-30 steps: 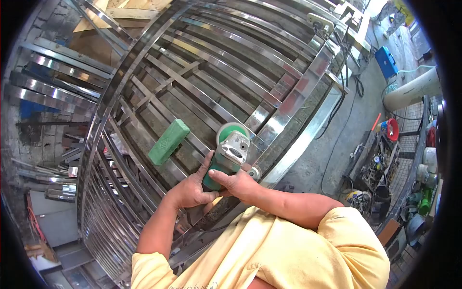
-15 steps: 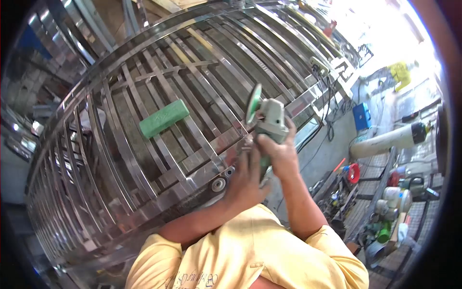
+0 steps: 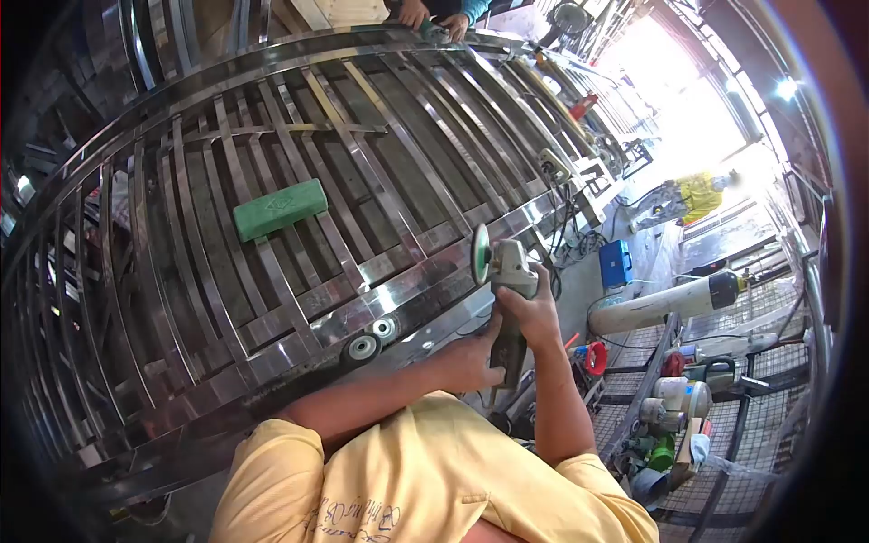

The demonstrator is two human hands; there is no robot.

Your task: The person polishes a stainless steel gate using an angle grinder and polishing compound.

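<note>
An angle grinder (image 3: pixel 510 348) is held in front of my chest, head pointing away from me. My right hand (image 3: pixel 534 317) wraps around its body just behind the grey head. My left hand (image 3: pixel 472 360) closes on the rear part of the body, partly hidden behind the arm and tool. The green-faced disc (image 3: pixel 481 253) stands roughly upright on the left side of the head, by the near edge of a shiny metal barred frame (image 3: pixel 389 296). On the bars lies a green rectangular block (image 3: pixel 281 209).
Small wheels (image 3: pixel 364 347) sit under the frame's near edge. Another person's hands (image 3: pixel 434 18) are at its far edge, and a person in yellow (image 3: pixel 701 197) is farther right. A gas cylinder (image 3: pixel 661 303), a blue case (image 3: pixel 615 263) and cables lie to the right.
The view has turned and shifted, so the frame and block appear farther left. The grinder sits lower in view, still in both hands. Another person's hands now show at the far edge.
</note>
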